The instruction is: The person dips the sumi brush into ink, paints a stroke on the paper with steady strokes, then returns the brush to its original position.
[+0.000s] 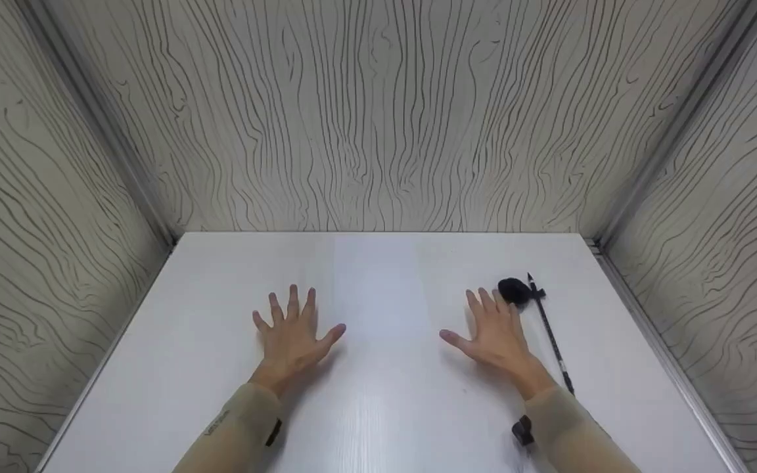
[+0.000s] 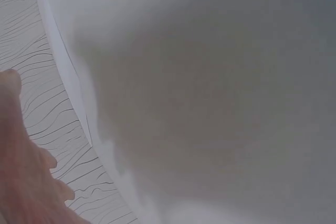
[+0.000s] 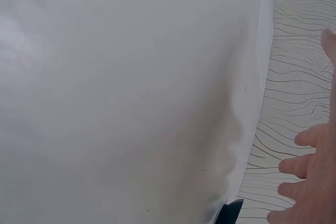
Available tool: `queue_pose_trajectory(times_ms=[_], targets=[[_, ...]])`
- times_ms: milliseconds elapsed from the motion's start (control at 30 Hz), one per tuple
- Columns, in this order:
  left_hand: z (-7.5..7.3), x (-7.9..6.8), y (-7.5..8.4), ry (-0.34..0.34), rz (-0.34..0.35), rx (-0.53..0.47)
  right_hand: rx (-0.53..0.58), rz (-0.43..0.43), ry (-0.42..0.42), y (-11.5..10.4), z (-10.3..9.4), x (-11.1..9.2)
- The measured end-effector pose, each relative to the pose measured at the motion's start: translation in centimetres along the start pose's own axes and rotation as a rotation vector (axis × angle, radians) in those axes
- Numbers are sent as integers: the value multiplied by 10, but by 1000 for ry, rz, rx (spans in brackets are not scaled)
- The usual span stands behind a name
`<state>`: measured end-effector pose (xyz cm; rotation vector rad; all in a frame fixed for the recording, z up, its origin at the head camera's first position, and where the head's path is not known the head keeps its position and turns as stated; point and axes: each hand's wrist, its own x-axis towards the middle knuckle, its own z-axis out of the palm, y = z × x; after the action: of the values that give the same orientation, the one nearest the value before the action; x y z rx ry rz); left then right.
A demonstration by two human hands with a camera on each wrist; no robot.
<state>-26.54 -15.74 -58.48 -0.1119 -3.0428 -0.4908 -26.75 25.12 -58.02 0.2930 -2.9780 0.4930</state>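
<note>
My left hand (image 1: 291, 339) is over the left half of the white table (image 1: 378, 394), fingers spread and straight, holding nothing. On the other side my right hand (image 1: 498, 338) is spread the same way, its thumb pointing inward. Just beyond its fingertips lies a rounded black object (image 1: 514, 290), partly overlapped by the fingers in the head view. Beside it a long thin dark stick (image 1: 551, 338) with a pointed tip and a small black crosspiece runs toward the right forearm, which hides its near end. In the right wrist view, a dark piece (image 3: 229, 212) shows at the bottom edge.
Wood-grain patterned panels stand around the table: a back wall (image 1: 378, 118), a left wall (image 1: 37, 230) and a right wall (image 1: 733, 249). Metal rails (image 1: 674, 387) run along the table's sides. Both wrists have long light sleeves (image 1: 237, 420) with small black devices.
</note>
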Motion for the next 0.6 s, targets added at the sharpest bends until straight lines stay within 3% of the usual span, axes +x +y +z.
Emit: queue_pose_trajectory(times_ms=[333,600], targets=[[-10,5,5,32,-15,38,59,-39,6,-2,-9,4],[-9,4,9,28,-5,-11,115,-31,-4,-6,-12,7]])
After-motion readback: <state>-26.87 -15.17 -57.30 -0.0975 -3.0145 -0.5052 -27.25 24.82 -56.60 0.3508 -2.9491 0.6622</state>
